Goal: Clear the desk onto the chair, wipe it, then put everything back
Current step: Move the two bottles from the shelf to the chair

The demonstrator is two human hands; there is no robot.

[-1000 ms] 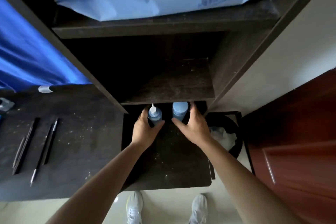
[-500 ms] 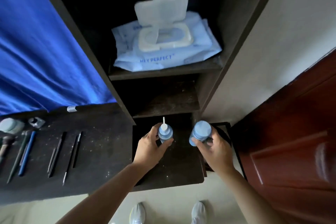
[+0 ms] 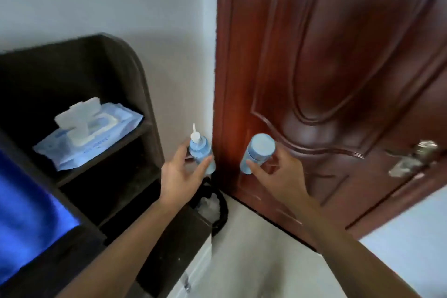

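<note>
Pump bottle [image 3: 201, 154]: light blue with a white nozzle on top, roughly upright. It is off the desk and in the air, just right of the shelf unit's side panel, in front of the line where wall meets door.
Left hand [image 3: 181, 175]: thumb and fingers curl round the pump bottle's body, with the thumb on the near side.
Capped bottle [image 3: 257, 152]: light blue with a flat round cap, tipped so the cap faces the camera. It is also in the air, in front of the door's lower panel, to the right of the pump bottle and not touching it.
Right hand [image 3: 279, 178]: fingers wrap the capped bottle's lower body and the thumb lies across its near side.
Desk [image 3: 60, 271]: a dark, blurred strip at lower left, below the shelves.
Shelf unit [image 3: 139, 84]: dark wood with a rounded top corner, standing against the wall.
Wipes pack [image 3: 96, 138]: pale blue with its white lid flipped open, lying on the upper shelf and reaching its front edge.
Blue cloth [image 3: 26, 220]: at the far left, beside the shelf unit's near panel.
Bin [image 3: 221, 210]: black-lined with something pale inside, on the floor under the left hand, in the corner by the door.
Door [image 3: 326, 68]: reddish-brown and panelled, with a metal handle [image 3: 414, 158] at right.
</note>
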